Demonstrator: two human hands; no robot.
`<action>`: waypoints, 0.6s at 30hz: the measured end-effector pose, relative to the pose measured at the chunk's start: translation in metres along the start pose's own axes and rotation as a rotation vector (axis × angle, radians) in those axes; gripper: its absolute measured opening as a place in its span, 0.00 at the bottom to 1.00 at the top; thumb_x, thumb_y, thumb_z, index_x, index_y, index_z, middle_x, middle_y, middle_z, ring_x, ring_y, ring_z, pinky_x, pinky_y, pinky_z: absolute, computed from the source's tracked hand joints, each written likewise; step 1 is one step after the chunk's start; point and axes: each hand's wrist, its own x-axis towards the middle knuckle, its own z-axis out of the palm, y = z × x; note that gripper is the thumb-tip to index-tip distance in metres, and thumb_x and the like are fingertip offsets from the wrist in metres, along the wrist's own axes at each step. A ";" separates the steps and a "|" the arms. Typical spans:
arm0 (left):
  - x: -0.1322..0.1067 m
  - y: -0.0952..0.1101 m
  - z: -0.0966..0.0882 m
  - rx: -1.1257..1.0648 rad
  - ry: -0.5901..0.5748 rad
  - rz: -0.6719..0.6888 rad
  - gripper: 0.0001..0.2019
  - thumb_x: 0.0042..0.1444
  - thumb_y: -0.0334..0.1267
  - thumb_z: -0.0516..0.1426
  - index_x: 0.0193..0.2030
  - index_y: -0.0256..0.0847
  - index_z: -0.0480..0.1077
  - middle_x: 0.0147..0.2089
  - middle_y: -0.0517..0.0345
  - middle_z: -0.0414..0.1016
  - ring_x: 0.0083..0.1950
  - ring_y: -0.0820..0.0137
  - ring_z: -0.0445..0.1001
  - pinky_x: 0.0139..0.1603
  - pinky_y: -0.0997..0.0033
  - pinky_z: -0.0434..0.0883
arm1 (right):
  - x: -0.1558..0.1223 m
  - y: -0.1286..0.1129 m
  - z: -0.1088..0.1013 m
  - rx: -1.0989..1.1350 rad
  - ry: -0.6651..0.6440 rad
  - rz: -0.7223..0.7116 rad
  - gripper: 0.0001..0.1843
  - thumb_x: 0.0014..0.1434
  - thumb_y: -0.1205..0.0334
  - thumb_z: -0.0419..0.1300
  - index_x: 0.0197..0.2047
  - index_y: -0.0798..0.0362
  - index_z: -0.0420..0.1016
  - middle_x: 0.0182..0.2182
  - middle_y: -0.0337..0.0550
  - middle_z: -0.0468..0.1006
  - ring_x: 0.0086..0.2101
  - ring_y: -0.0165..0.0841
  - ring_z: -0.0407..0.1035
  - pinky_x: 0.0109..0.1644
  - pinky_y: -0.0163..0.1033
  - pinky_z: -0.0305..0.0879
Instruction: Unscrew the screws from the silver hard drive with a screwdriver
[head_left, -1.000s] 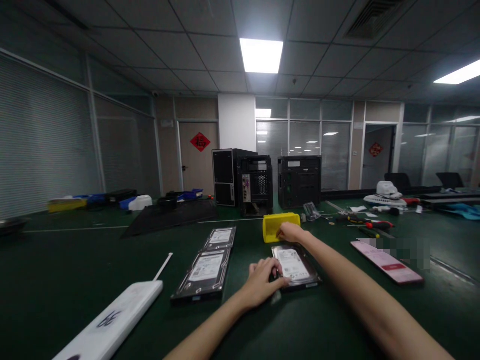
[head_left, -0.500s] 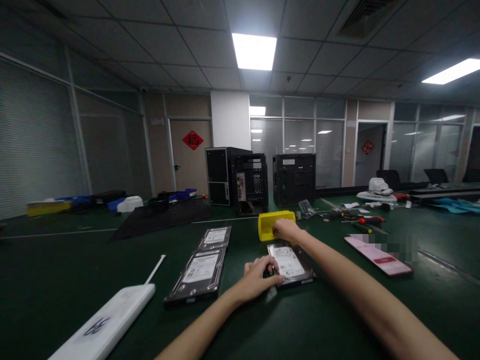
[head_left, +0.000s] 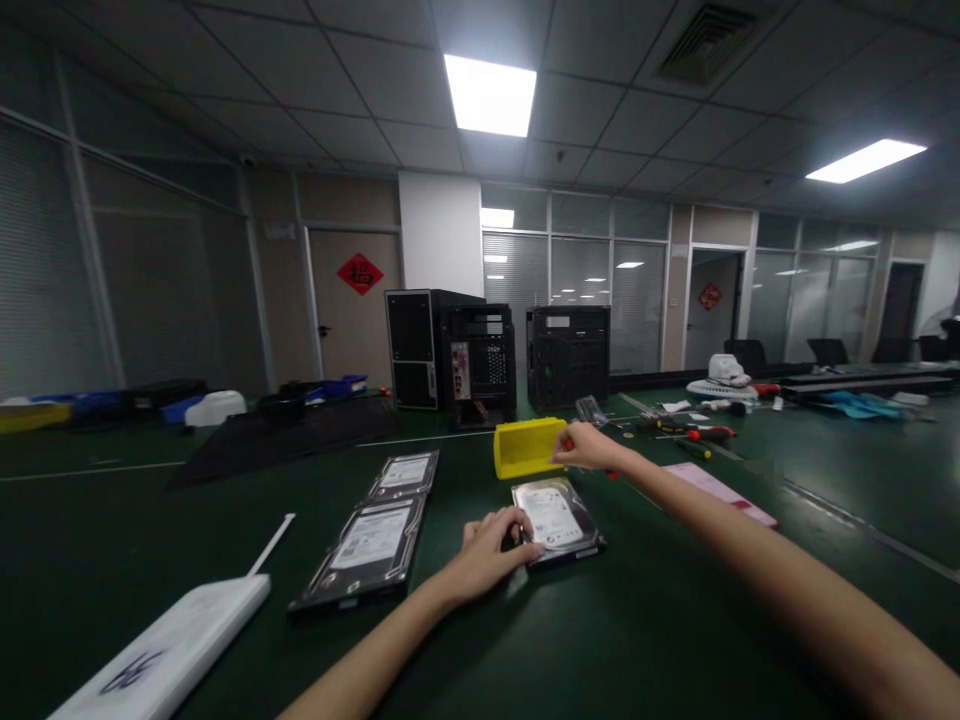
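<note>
My left hand (head_left: 491,548) rests with curled fingers and thumb against the left edge of a hard drive (head_left: 553,515), which lies label up on the green table (head_left: 570,640). Just behind that drive a yellow bin (head_left: 517,470) lies with its open side toward me. My right hand (head_left: 589,447) is closed at the bin's right side. Red bits of a tool show at its fingers and below the wrist; most of the tool is hidden by the hand. Two more hard drives lie to the left, a near one (head_left: 367,545) and a far one (head_left: 405,472).
A white flat case (head_left: 169,640) marked 39 lies front left. Computer cases (head_left: 566,355) stand at the back. Beyond my right forearm are a pink phone (head_left: 716,490) and screwdrivers (head_left: 709,433). A black mat (head_left: 277,450) is at the back left.
My right hand has drawn back from inside the yellow bin to its right side, and red bits now show by it. My left hand stays at the hard drive. The view has turned right.
</note>
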 end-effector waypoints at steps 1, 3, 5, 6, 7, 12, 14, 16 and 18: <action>0.000 0.001 0.000 -0.001 -0.001 -0.007 0.16 0.50 0.53 0.51 0.40 0.45 0.64 0.38 0.61 0.65 0.45 0.64 0.62 0.49 0.64 0.55 | 0.001 -0.001 0.003 0.011 -0.004 0.014 0.12 0.50 0.59 0.56 0.32 0.58 0.75 0.25 0.41 0.76 0.24 0.25 0.67 0.27 0.27 0.58; 0.001 0.000 0.000 -0.001 0.005 -0.011 0.17 0.50 0.53 0.51 0.40 0.45 0.64 0.38 0.61 0.65 0.45 0.64 0.62 0.50 0.63 0.55 | 0.006 -0.004 0.011 0.022 -0.012 0.047 0.11 0.50 0.59 0.57 0.32 0.58 0.75 0.25 0.41 0.76 0.23 0.25 0.67 0.27 0.27 0.59; 0.004 -0.002 0.002 0.003 0.024 0.006 0.17 0.50 0.54 0.51 0.40 0.45 0.64 0.37 0.62 0.65 0.44 0.65 0.63 0.50 0.63 0.54 | 0.015 -0.007 0.022 0.019 -0.022 0.091 0.12 0.50 0.58 0.57 0.34 0.57 0.75 0.25 0.42 0.77 0.25 0.27 0.68 0.27 0.28 0.60; 0.005 -0.004 0.003 0.007 0.034 0.014 0.18 0.50 0.54 0.51 0.40 0.44 0.64 0.36 0.62 0.65 0.44 0.66 0.63 0.50 0.63 0.54 | 0.020 -0.008 0.028 0.009 -0.025 0.120 0.12 0.49 0.57 0.58 0.34 0.56 0.75 0.26 0.43 0.77 0.26 0.28 0.69 0.28 0.29 0.61; 0.006 -0.006 0.004 0.010 0.042 0.020 0.18 0.50 0.55 0.50 0.40 0.44 0.64 0.36 0.62 0.65 0.43 0.66 0.63 0.50 0.63 0.54 | 0.026 -0.009 0.033 -0.004 -0.026 0.146 0.12 0.49 0.57 0.58 0.34 0.55 0.75 0.28 0.44 0.77 0.28 0.29 0.70 0.29 0.30 0.61; 0.011 -0.009 0.007 0.048 0.065 0.036 0.18 0.52 0.56 0.48 0.38 0.44 0.64 0.35 0.62 0.65 0.42 0.66 0.63 0.48 0.63 0.55 | 0.050 -0.009 0.048 -0.095 -0.011 0.283 0.12 0.49 0.61 0.60 0.38 0.54 0.74 0.40 0.49 0.73 0.40 0.37 0.68 0.39 0.38 0.63; 0.012 -0.009 0.007 0.051 0.068 0.044 0.18 0.54 0.55 0.46 0.38 0.44 0.64 0.35 0.61 0.66 0.42 0.66 0.63 0.48 0.63 0.55 | 0.055 -0.005 0.049 -0.125 -0.022 0.320 0.13 0.52 0.62 0.58 0.42 0.56 0.71 0.42 0.49 0.71 0.42 0.37 0.67 0.42 0.41 0.63; 0.011 -0.008 0.006 0.040 0.055 0.051 0.17 0.55 0.54 0.45 0.38 0.44 0.64 0.35 0.62 0.66 0.42 0.66 0.63 0.48 0.63 0.55 | 0.058 -0.001 0.049 -0.148 -0.043 0.342 0.15 0.55 0.60 0.55 0.45 0.57 0.67 0.44 0.48 0.70 0.42 0.35 0.66 0.43 0.44 0.64; 0.011 -0.008 0.005 0.018 0.027 0.048 0.17 0.54 0.54 0.46 0.39 0.44 0.64 0.35 0.62 0.66 0.43 0.66 0.63 0.49 0.63 0.54 | 0.059 0.004 0.050 -0.166 -0.065 0.350 0.15 0.57 0.60 0.53 0.47 0.58 0.65 0.44 0.47 0.69 0.41 0.34 0.66 0.43 0.45 0.64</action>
